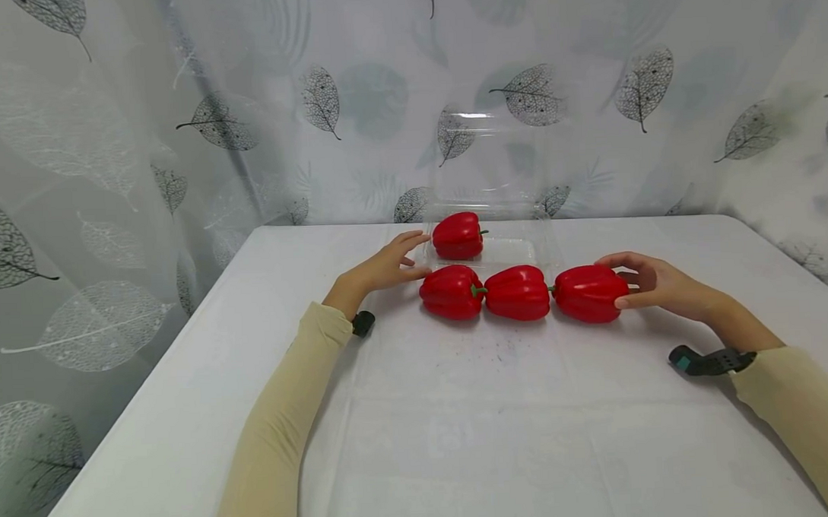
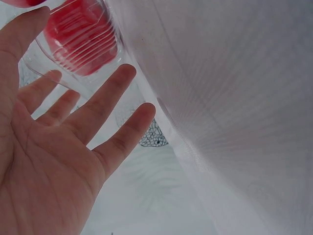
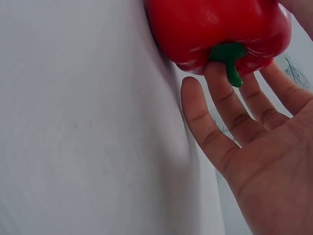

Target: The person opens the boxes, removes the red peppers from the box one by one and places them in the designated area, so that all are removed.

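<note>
Red bell peppers (image 1: 517,293), glossy, blocky and lobed with green stems, form a row of three on the creased white desk (image 1: 475,446); a fourth pepper (image 1: 457,236) sits inside the clear, ribbed plastic container (image 1: 515,251) behind. Right grip (image 1: 664,286): thumb and fingers around the right-hand pepper (image 1: 589,294) at its stem end. Left grip (image 1: 387,263): wide, fingers spread, just beside the left-hand pepper (image 1: 451,294). Leaf-printed curtain (image 1: 376,153) hangs behind.

three red peppers (image 1: 518,294) rowed | fourth (image 1: 457,236) in clear container (image 1: 513,250) | hands (image 1: 381,265) (image 1: 656,282) flanking
</note>
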Demonstrator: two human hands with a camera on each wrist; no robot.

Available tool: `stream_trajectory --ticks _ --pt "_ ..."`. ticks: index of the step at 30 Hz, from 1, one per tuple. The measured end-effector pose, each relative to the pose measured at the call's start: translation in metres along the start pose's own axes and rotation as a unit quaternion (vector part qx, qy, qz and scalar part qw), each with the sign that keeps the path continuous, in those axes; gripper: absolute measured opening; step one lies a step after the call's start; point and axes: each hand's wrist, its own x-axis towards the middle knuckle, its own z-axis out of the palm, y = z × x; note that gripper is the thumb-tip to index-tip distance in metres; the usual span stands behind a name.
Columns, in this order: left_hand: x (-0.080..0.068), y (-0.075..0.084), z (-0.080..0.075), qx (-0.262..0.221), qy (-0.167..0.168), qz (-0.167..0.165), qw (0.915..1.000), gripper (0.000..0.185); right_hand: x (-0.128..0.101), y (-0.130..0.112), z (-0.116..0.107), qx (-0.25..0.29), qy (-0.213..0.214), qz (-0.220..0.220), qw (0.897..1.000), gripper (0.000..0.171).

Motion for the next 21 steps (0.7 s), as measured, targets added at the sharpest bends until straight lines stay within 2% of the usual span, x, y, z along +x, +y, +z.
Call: stream_trajectory --ticks 10,21 --pt "0.0005 -0.0006 -0.0001 -0.004 -0.001 0.001 1.0 0.072 0.0013 -0.0018 0.0032 0.005 -0.005 -0.005 1.0 0.058" --pt "0.0005 -0.0004 -0.0007 -0.003 -0.002 -0.004 1.0 0.072 0.0012 0.0012 0.0007 -0.007 0.009 -0.011 1.0 0.05"
